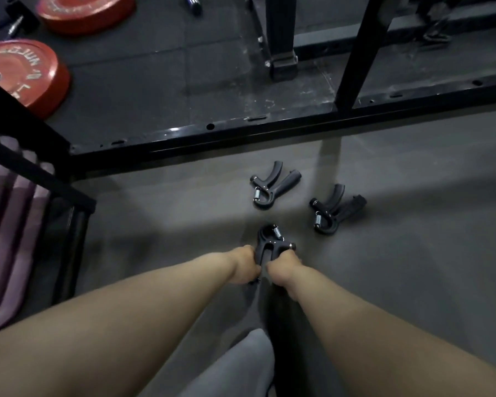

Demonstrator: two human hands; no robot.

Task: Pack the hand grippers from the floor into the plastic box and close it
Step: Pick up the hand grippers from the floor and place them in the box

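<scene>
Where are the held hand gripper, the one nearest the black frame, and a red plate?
Held hand gripper (261,242): head view, black body.
Hand gripper nearest frame (268,188): head view, handle joint.
Red plate (32,78): head view, flat face.

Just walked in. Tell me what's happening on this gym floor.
A person reaches down with both arms; the left hand and right hand each grip a handle of one black hand gripper, its spring end pointing away. A second gripper and, further right, a third gripper lie loose on the grey floor beyond it. No plastic box is in view. At the upper left lie red weight plates.
</scene>
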